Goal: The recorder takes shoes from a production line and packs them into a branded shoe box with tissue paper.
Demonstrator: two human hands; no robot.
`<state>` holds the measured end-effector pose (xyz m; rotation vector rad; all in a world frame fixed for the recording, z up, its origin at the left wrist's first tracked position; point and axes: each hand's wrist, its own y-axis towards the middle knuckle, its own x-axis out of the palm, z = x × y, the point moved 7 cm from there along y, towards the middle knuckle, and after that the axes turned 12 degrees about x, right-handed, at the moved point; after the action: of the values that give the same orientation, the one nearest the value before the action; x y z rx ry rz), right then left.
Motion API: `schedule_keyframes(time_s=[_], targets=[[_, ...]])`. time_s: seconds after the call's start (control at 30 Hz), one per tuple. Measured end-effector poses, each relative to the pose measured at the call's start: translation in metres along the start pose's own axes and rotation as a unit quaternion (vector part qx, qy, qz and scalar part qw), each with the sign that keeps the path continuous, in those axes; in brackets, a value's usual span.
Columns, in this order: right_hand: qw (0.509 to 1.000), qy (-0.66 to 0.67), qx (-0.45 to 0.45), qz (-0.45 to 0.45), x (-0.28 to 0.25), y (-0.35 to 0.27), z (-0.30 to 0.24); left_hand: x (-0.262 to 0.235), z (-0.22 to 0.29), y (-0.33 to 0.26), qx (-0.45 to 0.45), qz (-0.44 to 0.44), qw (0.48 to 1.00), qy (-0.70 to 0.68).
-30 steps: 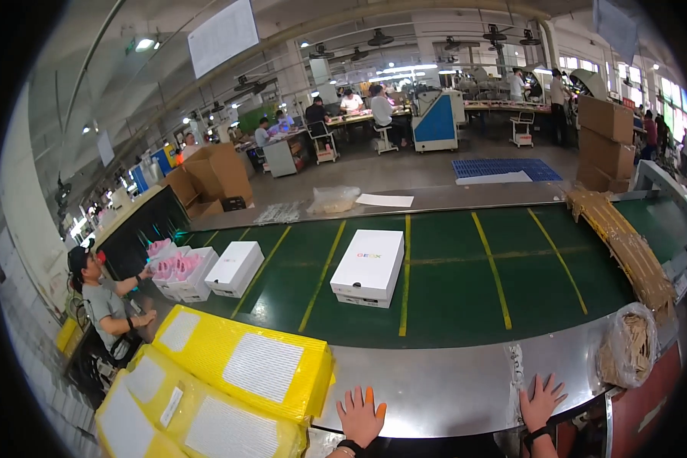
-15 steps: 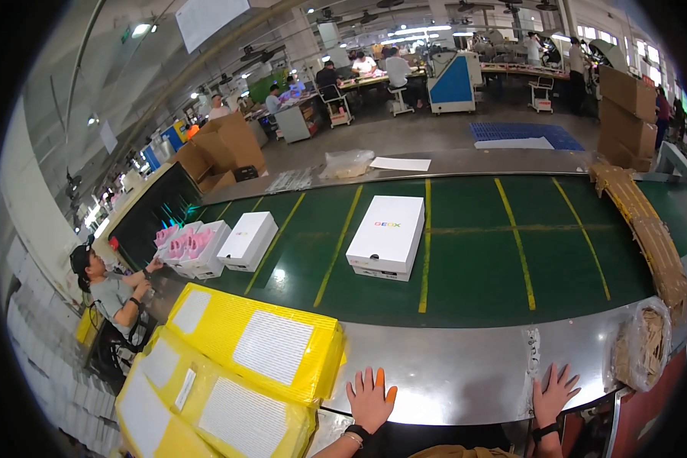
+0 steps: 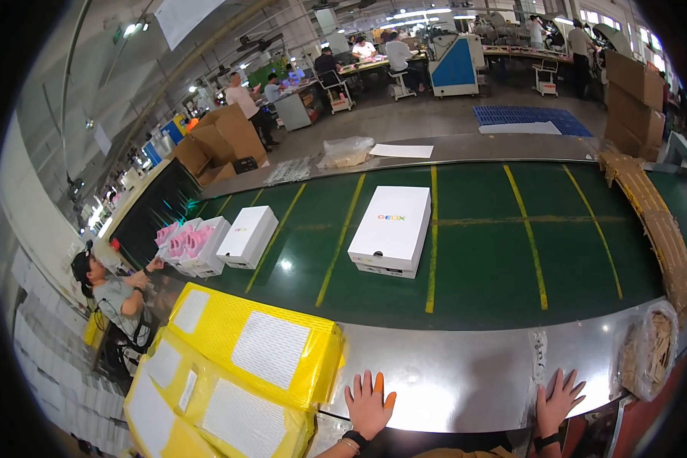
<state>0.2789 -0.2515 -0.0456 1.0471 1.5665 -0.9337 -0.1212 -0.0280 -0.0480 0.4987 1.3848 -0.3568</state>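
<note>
My left hand (image 3: 369, 404) lies flat with fingers spread on the steel edge (image 3: 450, 366) of a green conveyor belt (image 3: 496, 252); orange tips cover two fingers. My right hand (image 3: 557, 401) rests flat on the same edge, also empty. Right beside my left hand lies a yellow padded mailer bag (image 3: 259, 343) on top of another yellow mailer bag (image 3: 206, 412). A closed white shoe box (image 3: 391, 229) rides on the belt ahead of me. Further left sit a second white shoe box (image 3: 248, 235) and an open box with pink contents (image 3: 191, 244).
A seated person (image 3: 114, 294) at the left reaches toward the open box. A bag of wooden sticks (image 3: 649, 351) sits by my right hand. A strip of cardboard (image 3: 649, 206) runs along the belt's right side. Cardboard cartons (image 3: 221, 141) and workers stand beyond the belt.
The boxes on the belt appear closer and lower in the view, and the camera has tipped downward. Both hands stay flat on the steel edge.
</note>
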Motion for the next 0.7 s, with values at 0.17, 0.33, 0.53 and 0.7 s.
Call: schedule_keyframes(time_s=[0.17, 0.33, 0.53, 0.7], targets=[[1.000, 0.003, 0.010, -0.013, -0.003, -0.001, 0.003, -0.001, 0.003, -0.005, -0.005, -0.002, 1.000, 0.011], [0.998, 0.012, 0.031, -0.048, -0.019, -0.008, -0.004, -0.015, 0.017, -0.002, -0.022, -0.040, 0.998, -0.037], [0.998, 0.025, 0.025, -0.046, -0.022, -0.009, -0.010, -0.025, 0.016, -0.001, -0.018, -0.010, 0.999, -0.041], [0.998, 0.030, 0.024, -0.044, -0.024, -0.010, -0.016, -0.025, 0.015, 0.001, -0.026, -0.013, 0.999, -0.038]])
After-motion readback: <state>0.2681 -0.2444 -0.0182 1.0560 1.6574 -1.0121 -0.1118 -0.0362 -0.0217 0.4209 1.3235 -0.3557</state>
